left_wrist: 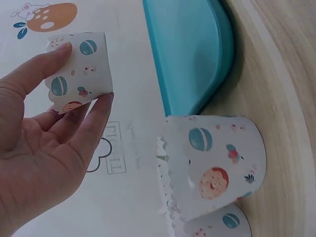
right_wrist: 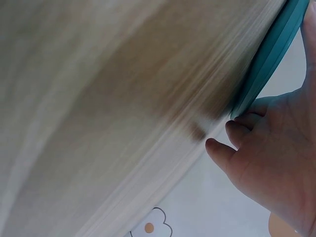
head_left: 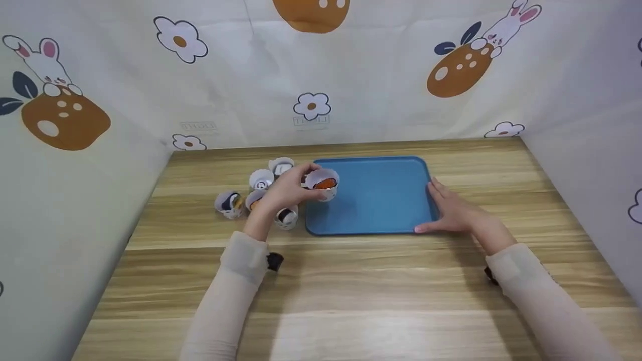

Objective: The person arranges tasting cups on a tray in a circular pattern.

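My left hand (head_left: pixel 307 181) pinches a white paper cupcake cup (head_left: pixel 322 183) with an orange filling, held just over the left edge of the blue tray (head_left: pixel 381 200). In the left wrist view the fingers (left_wrist: pixel 94 118) and thumb clamp the patterned cup (left_wrist: pixel 79 69) by its wall, and the tray (left_wrist: pixel 192 49) lies beyond. My right hand (head_left: pixel 444 208) rests with straight fingers along the tray's right edge, thumb at the near right corner. The right wrist view shows its fingertips (right_wrist: pixel 237 123) against the tray rim (right_wrist: pixel 269 54).
Several more paper cups (head_left: pixel 261 179) stand in a cluster on the wooden table (head_left: pixel 351 281) left of the tray; one (left_wrist: pixel 217 163) shows close in the left wrist view. Cloth walls with rabbit and flower prints (head_left: pixel 311 105) close in the back and both sides.
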Demonstrator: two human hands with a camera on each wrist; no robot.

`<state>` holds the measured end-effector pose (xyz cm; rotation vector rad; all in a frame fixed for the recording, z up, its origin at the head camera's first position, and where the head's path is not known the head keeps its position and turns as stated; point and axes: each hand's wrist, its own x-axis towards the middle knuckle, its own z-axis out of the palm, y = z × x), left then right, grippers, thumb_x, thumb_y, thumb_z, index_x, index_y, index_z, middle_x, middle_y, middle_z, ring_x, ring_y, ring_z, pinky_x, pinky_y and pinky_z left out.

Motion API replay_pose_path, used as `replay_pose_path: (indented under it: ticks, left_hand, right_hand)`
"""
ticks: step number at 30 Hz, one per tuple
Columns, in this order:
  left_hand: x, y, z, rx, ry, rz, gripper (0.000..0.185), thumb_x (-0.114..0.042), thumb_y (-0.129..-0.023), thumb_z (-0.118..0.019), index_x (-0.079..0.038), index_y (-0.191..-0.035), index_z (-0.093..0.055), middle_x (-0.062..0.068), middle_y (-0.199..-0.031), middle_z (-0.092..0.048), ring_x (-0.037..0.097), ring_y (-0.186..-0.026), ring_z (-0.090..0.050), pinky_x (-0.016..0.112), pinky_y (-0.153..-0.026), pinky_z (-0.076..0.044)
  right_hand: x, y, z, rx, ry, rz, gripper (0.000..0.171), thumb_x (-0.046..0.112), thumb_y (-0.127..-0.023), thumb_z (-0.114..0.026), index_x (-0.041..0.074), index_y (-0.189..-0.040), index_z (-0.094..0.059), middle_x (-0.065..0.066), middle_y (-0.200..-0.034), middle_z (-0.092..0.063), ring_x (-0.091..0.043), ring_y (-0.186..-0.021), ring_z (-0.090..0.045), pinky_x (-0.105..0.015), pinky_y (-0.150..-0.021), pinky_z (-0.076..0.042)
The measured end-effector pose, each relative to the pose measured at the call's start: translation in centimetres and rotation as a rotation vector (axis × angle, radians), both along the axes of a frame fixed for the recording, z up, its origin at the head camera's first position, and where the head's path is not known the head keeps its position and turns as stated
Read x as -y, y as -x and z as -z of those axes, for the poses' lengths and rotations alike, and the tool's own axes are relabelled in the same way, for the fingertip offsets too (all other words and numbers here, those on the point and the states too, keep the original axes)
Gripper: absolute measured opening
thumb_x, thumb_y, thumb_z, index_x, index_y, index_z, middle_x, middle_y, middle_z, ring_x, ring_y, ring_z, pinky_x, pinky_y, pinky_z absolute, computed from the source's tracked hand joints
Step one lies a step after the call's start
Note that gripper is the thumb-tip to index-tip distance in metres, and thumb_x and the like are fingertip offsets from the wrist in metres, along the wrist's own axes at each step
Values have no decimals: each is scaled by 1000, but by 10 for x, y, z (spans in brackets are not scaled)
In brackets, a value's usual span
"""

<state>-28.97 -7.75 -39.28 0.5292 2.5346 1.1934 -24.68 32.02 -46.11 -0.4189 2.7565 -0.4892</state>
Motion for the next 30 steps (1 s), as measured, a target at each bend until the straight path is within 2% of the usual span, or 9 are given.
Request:
replay_pose_path:
  ticks: [7, 17, 25, 30]
  left_hand:
    - [-13, 8, -2, 7, 4, 7, 61, -28, -85, -79, -11, -137, -53, 10, -139, -56, 29, -132, -49, 48, -112, -41]
    - [-32, 20, -7, 42, -52, -22, 54, -22, -85, -80, -13, -132, -54, 9, -136, -57, 27, -127, -50, 45, -111, -42]
    - [-47, 32, -9, -12, -19, -12, 53, -21, -84, -79, -12, -131, -56, 9, -135, -58, 26, -125, -52, 44, -110, -43]
    - [-58, 36, -9, -16, -28, -14, 54, -21, -85, -78, -11, -133, -54, 11, -138, -56, 28, -127, -51, 45, -112, -42]
  right_hand:
    - [1, 0, 0, 5, -1, 7, 129, 69, -76, -72, -9, -155, -6, -30, -164, 1, -50, -151, -6, -63, -121, -15]
    - [0, 0, 1, 5, 4, 11, 130, 70, -75, -72, -8, -156, -6, -29, -164, 2, -50, -151, -5, -63, -121, -14]
    - [1, 0, -1, 6, 13, 4, 128, 67, -77, -73, -10, -155, -6, -31, -164, 1, -50, -151, -5, -63, -121, -15]
    - [1, 0, -1, 12, 10, 4, 128, 67, -77, -72, -10, -155, -6, -31, -164, 2, -49, -151, -4, -62, -121, -14]
